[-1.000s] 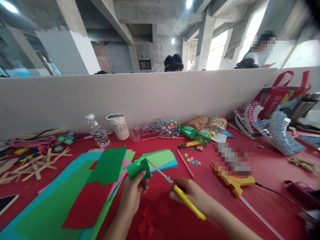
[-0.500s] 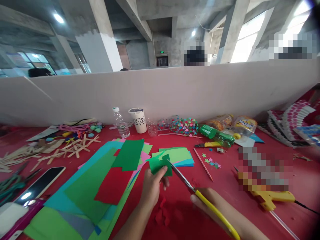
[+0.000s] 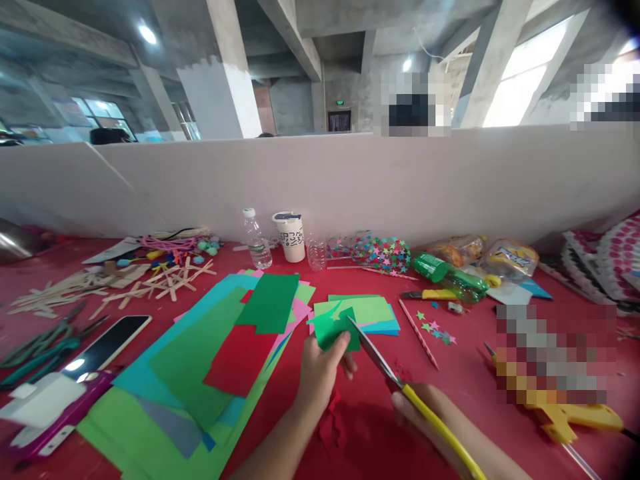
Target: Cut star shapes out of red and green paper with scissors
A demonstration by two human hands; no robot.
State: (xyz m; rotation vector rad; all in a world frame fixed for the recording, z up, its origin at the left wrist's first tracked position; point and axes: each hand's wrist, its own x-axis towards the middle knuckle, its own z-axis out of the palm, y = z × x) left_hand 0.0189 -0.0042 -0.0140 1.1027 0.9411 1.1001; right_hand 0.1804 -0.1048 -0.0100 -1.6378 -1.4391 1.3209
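Observation:
A small piece of green paper (image 3: 327, 331) is pinched between the thumb and fingers of my left hand (image 3: 323, 363). My right hand (image 3: 425, 407) grips yellow-handled scissors (image 3: 377, 357), whose blade tips meet the paper's upper right edge. A thin cut strip curls off the paper's upper left. Below my hands, red paper scraps (image 3: 331, 423) lie on the red table. Just behind the held piece rests a small stack of light green and blue paper (image 3: 370, 311). To the left spread large coloured sheets (image 3: 195, 360), with a dark green sheet (image 3: 273, 301) and a red sheet (image 3: 240, 360) on top.
A yellow glue gun (image 3: 565, 410) lies at the right, partly blurred out. Along the white partition (image 3: 320, 180) stand a water bottle (image 3: 257, 241), a paper cup (image 3: 291, 239) and a green bottle (image 3: 450, 275). A phone (image 3: 107, 343) and craft sticks (image 3: 170, 280) are at the left.
The whole view has shifted, so things on the table appear farther right. My hands keep nearly the same pose, with the scissors still at the green paper.

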